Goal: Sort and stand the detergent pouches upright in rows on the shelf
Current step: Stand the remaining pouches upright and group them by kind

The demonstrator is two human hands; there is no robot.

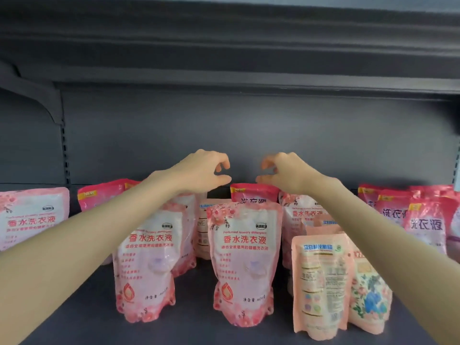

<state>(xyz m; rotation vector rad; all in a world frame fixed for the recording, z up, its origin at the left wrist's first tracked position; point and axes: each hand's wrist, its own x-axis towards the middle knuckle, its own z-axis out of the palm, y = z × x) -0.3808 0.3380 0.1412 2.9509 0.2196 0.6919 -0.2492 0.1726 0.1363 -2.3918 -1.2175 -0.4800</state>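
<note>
Several pink detergent pouches stand on a dark shelf point(194, 327). A pale pink pouch point(242, 262) stands upright at centre front, with another like it point(146, 265) to its left. Behind the centre one stands a darker pink pouch point(254, 192). My left hand point(201, 171) and my right hand point(283, 173) hover above that rear pouch, fingers loosely curled, holding nothing. A peach pouch point(321, 282) stands at front right.
More dark pink pouches point(423, 220) crowd the right end. A pale pink pouch point(32, 217) stands at far left. A floral pouch point(368, 295) leans behind the peach one. The shelf's back wall point(249, 133) is close behind, with an upper shelf point(249, 58) overhead.
</note>
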